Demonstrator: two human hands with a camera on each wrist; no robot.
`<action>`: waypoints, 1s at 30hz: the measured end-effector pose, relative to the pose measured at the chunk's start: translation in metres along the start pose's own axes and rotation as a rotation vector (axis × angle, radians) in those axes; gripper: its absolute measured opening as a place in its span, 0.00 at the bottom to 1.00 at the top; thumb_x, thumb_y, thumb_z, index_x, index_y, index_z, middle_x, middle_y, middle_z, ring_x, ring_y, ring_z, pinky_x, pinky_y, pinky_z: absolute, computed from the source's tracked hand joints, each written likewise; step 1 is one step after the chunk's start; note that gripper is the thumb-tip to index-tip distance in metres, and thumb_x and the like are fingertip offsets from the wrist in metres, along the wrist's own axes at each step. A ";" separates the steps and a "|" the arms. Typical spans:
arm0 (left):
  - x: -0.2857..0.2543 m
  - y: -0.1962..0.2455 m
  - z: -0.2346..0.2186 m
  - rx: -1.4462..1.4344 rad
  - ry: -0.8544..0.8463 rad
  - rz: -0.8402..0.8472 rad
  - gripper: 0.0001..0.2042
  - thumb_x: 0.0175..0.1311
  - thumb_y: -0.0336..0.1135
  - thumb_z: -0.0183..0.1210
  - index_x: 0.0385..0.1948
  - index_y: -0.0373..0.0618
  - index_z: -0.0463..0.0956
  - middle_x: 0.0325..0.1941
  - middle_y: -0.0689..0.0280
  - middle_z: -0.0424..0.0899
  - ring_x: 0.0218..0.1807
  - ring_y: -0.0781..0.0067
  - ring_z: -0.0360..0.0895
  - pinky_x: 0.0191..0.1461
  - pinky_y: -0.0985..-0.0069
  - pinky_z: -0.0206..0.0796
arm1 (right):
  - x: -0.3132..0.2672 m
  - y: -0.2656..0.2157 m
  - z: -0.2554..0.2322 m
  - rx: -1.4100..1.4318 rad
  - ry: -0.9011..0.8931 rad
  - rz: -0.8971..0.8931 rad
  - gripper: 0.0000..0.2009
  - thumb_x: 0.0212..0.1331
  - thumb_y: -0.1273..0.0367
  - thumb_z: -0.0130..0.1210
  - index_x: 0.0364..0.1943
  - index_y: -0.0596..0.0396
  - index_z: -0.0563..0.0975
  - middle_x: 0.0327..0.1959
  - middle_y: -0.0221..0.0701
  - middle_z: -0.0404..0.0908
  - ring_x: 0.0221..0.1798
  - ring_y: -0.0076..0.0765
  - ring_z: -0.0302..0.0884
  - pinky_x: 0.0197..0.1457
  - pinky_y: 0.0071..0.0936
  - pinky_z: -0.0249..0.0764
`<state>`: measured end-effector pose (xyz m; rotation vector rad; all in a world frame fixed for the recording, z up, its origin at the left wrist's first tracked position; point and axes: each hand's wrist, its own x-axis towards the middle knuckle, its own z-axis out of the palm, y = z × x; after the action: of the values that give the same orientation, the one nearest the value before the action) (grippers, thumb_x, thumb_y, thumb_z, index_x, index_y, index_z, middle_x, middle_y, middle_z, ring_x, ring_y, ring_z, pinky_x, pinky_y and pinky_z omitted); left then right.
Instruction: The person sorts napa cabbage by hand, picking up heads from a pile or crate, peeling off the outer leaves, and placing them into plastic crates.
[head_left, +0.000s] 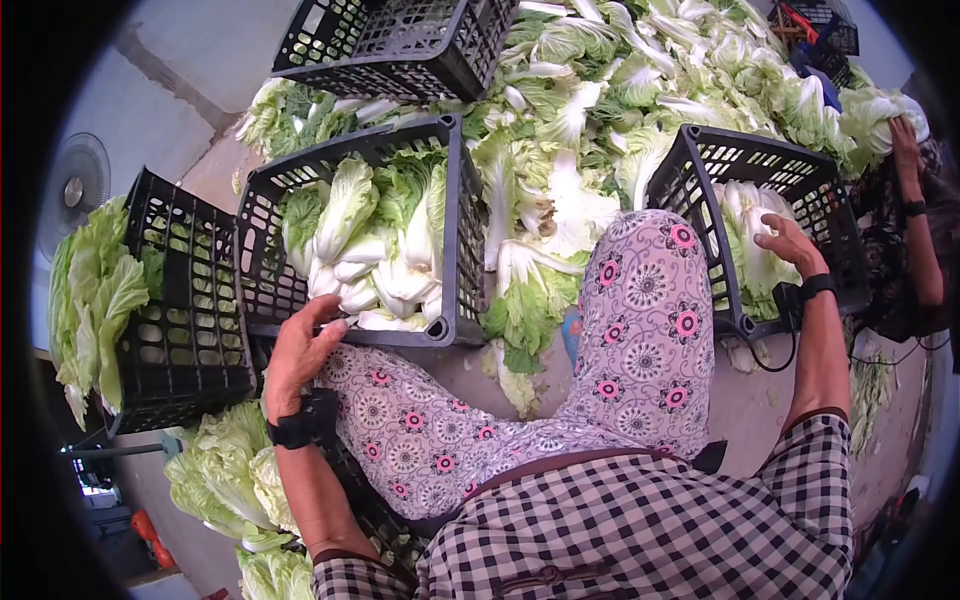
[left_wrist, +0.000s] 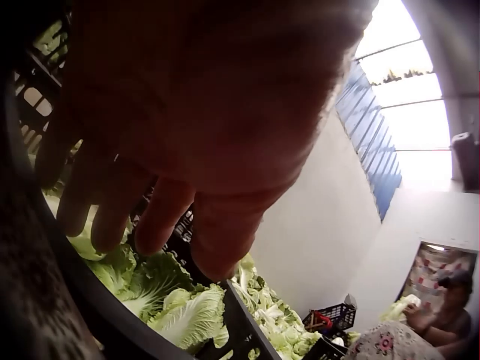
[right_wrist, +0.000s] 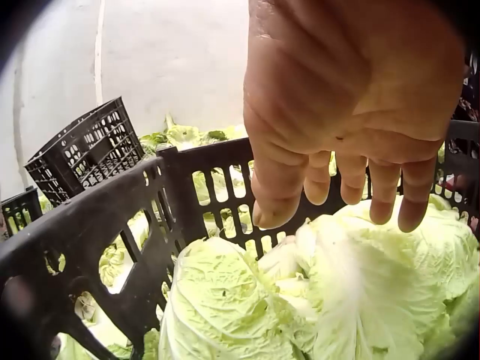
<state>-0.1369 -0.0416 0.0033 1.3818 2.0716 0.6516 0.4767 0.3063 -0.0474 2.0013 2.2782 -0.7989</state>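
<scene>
My left hand [head_left: 298,352] is at the near left corner of a black plastic crate [head_left: 466,235], fingers spread and holding nothing. Inside that crate lie several napa cabbages [head_left: 347,212], white stem ends toward me. The left wrist view shows the fingers hanging loosely above green cabbage leaves [left_wrist: 191,319]. Over a second black crate [head_left: 688,180], on my right, hovers my right hand [head_left: 790,247]. Its fingers point down, relaxed, with nothing in them. Pale napa cabbages [right_wrist: 225,304] fill the space beneath it in the right wrist view.
A large heap of cabbages [head_left: 640,75] spreads behind the crates. Another crate [head_left: 375,65] stands at the back, and one [head_left: 190,290] tilts at far left. Loose leaves [head_left: 530,290] lie between my knees. A person's hand [head_left: 905,145] holds a cabbage at right. A fan [head_left: 75,190] stands left.
</scene>
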 end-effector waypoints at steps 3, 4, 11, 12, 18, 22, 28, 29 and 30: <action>-0.002 -0.019 -0.016 0.164 0.108 0.001 0.19 0.55 0.36 0.58 0.47 0.37 0.72 0.44 0.53 0.80 0.47 0.57 0.77 0.51 0.69 0.66 | 0.008 -0.006 -0.010 -0.001 0.035 -0.082 0.28 0.51 0.62 0.58 0.54 0.66 0.69 0.55 0.49 0.72 0.58 0.47 0.70 0.61 0.34 0.64; -0.001 -0.025 -0.019 0.236 0.142 -0.010 0.18 0.55 0.36 0.58 0.47 0.37 0.72 0.44 0.53 0.80 0.48 0.57 0.76 0.51 0.68 0.66 | 0.013 -0.020 -0.013 0.195 0.070 -0.194 0.28 0.51 0.62 0.57 0.54 0.67 0.68 0.53 0.50 0.72 0.57 0.47 0.70 0.61 0.35 0.64; 0.013 -0.059 -0.010 0.365 0.031 -0.060 0.19 0.57 0.51 0.54 0.45 0.51 0.76 0.48 0.60 0.78 0.57 0.64 0.68 0.66 0.62 0.38 | -0.028 -0.209 -0.034 0.393 -0.047 -0.628 0.27 0.57 0.58 0.53 0.55 0.62 0.68 0.53 0.41 0.73 0.56 0.36 0.70 0.61 0.31 0.64; 0.012 -0.058 -0.009 0.359 0.037 -0.036 0.19 0.57 0.51 0.54 0.45 0.51 0.76 0.50 0.62 0.77 0.59 0.64 0.66 0.66 0.60 0.37 | -0.027 -0.230 -0.027 0.400 -0.118 -0.678 0.26 0.57 0.58 0.53 0.56 0.61 0.68 0.52 0.40 0.73 0.56 0.35 0.70 0.61 0.30 0.63; 0.010 -0.061 -0.015 0.344 -0.045 0.009 0.23 0.52 0.56 0.57 0.46 0.53 0.75 0.59 0.65 0.69 0.65 0.64 0.59 0.67 0.55 0.32 | 0.052 -0.290 0.107 0.408 -0.561 -0.702 0.26 0.57 0.58 0.55 0.55 0.61 0.68 0.50 0.40 0.75 0.53 0.34 0.72 0.57 0.29 0.68; 0.012 -0.054 -0.016 0.315 -0.045 -0.004 0.24 0.50 0.57 0.58 0.45 0.52 0.75 0.60 0.64 0.69 0.65 0.63 0.58 0.67 0.52 0.30 | 0.090 -0.288 0.207 0.243 -0.663 -0.700 0.29 0.56 0.56 0.56 0.54 0.66 0.67 0.51 0.45 0.74 0.53 0.40 0.72 0.58 0.32 0.67; 0.015 -0.049 -0.019 0.318 -0.073 -0.039 0.25 0.49 0.57 0.58 0.45 0.51 0.75 0.61 0.64 0.68 0.66 0.61 0.58 0.68 0.51 0.29 | 0.091 -0.293 0.279 0.101 -0.626 -0.526 0.45 0.48 0.45 0.58 0.61 0.69 0.58 0.57 0.54 0.68 0.61 0.52 0.66 0.63 0.35 0.62; 0.015 -0.050 -0.019 0.319 -0.078 -0.045 0.25 0.50 0.57 0.58 0.45 0.51 0.75 0.60 0.64 0.68 0.66 0.61 0.58 0.68 0.52 0.29 | 0.089 -0.295 0.284 0.050 -0.615 -0.483 0.46 0.46 0.44 0.59 0.60 0.67 0.58 0.55 0.55 0.69 0.59 0.53 0.67 0.61 0.37 0.63; 0.016 -0.050 -0.020 0.322 -0.082 -0.049 0.24 0.50 0.56 0.58 0.45 0.51 0.75 0.60 0.64 0.68 0.66 0.61 0.58 0.68 0.52 0.29 | 0.086 -0.298 0.287 0.005 -0.548 -0.496 0.44 0.46 0.45 0.60 0.59 0.66 0.59 0.53 0.54 0.70 0.58 0.54 0.68 0.60 0.38 0.64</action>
<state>-0.1883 -0.0461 -0.0184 1.4962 2.2047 0.2426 0.0922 0.2618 -0.2166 1.0170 2.4083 -1.1908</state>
